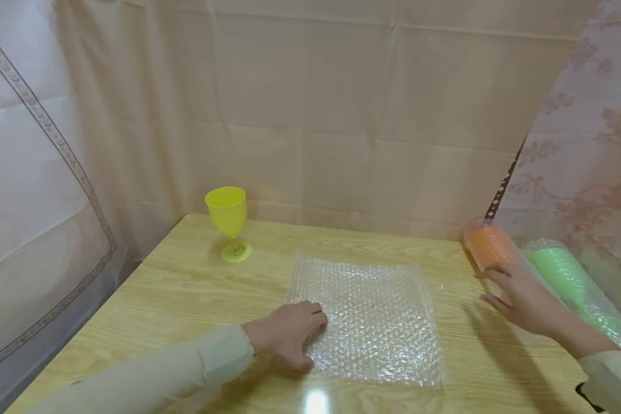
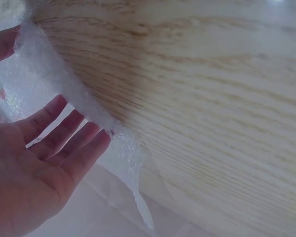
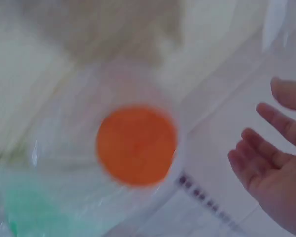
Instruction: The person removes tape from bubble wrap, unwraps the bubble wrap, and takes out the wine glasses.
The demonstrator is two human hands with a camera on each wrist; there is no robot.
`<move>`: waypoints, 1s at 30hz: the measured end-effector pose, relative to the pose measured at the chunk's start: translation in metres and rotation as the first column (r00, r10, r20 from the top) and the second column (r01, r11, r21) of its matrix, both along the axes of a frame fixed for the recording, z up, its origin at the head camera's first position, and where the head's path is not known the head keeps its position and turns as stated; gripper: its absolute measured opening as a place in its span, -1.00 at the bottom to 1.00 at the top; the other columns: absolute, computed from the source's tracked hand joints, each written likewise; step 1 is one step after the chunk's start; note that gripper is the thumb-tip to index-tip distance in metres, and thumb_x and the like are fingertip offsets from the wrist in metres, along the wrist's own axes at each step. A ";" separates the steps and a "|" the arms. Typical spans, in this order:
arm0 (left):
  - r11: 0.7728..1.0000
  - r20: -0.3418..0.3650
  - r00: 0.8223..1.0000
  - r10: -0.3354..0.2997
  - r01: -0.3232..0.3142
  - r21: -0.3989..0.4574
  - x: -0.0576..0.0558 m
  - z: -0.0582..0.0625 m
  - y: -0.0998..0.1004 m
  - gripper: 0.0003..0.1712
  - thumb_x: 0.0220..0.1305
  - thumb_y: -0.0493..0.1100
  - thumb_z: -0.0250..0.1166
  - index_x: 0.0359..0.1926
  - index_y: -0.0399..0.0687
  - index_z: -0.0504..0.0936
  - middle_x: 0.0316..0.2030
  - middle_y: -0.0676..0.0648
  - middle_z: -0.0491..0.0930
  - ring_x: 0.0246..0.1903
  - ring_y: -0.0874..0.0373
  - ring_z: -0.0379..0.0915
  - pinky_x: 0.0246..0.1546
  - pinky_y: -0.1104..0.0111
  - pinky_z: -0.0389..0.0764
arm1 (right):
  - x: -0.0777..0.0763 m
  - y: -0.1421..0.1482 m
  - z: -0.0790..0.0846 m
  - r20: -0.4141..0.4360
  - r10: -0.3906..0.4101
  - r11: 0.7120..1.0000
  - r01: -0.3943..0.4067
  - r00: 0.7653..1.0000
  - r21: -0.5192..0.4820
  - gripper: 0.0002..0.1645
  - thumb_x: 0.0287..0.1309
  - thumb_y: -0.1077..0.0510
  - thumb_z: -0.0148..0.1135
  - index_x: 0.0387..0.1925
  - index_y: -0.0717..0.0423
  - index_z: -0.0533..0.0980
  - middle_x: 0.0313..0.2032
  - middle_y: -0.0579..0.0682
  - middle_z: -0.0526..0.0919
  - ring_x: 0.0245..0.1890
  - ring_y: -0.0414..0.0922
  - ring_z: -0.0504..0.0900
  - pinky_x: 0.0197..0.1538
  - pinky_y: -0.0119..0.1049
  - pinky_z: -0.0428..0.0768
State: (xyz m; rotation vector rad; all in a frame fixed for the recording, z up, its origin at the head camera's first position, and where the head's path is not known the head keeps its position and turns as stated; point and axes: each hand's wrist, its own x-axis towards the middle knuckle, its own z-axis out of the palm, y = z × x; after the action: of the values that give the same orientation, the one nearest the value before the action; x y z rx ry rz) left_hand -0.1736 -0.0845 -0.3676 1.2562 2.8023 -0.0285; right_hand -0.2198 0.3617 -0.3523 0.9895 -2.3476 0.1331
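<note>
the bubble wrap sheet (image 1: 375,328) lies flat on the tabletop (image 1: 176,310), in front of the person, with its left edge at the fingertips of the left grip (image 1: 288,332); that grip is relaxed, thumb well apart from the fingers, and grasps nothing; the right grip (image 1: 528,302) is loose too, with nothing in it, just beside the wrapped orange item (image 1: 491,246); next to that lies the wrapped green item (image 1: 566,270), and the yellow goblet (image 1: 227,213) stands upright near the far left corner.

the sheet should be very light, soft and a little springy, slick on its surface (and its bubbles would likely pop under a hard pinch); a gentle hold at an edge or corner looks best; the goblet, probably thin plastic, would be safest taken by stem or bowl.

the right forearm and grip hide part of the orange item; the green one's near end reaches the frame's edge; the right wrist view is blurred, and whether the left fingertips press down is hard to tell.
</note>
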 end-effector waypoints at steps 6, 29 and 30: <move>1.000 -0.017 1.000 0.003 -0.004 -0.021 -0.002 0.002 0.002 -0.26 -0.20 0.17 0.46 0.04 0.00 0.50 -0.08 0.04 0.53 -0.09 0.23 0.46 -0.04 0.49 0.54 | -0.026 0.049 0.016 0.073 -0.194 0.981 0.192 0.978 0.034 -0.58 -0.13 0.45 0.39 -0.14 0.39 0.51 -0.29 0.34 0.57 -0.35 0.22 0.54 -0.34 0.11 0.52; 0.998 -0.037 0.999 -0.001 -0.002 -0.060 -0.002 0.001 0.002 -0.21 -0.17 0.22 0.44 0.10 0.01 0.47 -0.04 0.06 0.52 -0.06 0.25 0.46 -0.01 0.52 0.54 | -0.042 0.018 -0.019 -0.049 -0.089 0.995 0.091 0.995 0.031 -0.38 -0.57 0.41 0.50 -0.24 0.34 0.51 -0.44 0.24 0.60 -0.52 0.12 0.55 -0.45 0.03 0.54; 0.998 -0.034 0.999 0.001 -0.003 -0.058 -0.002 0.001 0.002 -0.21 -0.16 0.21 0.44 0.10 0.01 0.47 -0.04 0.06 0.52 -0.05 0.25 0.46 -0.01 0.51 0.54 | -0.042 0.013 -0.020 -0.059 -0.074 0.997 0.076 0.996 0.029 -0.39 -0.59 0.40 0.50 -0.27 0.32 0.51 -0.45 0.22 0.58 -0.53 0.11 0.54 -0.46 0.02 0.52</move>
State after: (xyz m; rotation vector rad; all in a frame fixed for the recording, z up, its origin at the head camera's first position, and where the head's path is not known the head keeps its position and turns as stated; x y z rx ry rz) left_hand -0.1752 -0.0822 -0.3667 1.2519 2.8096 -0.1312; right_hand -0.2615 0.3750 -0.3721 0.9063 -2.3371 0.0378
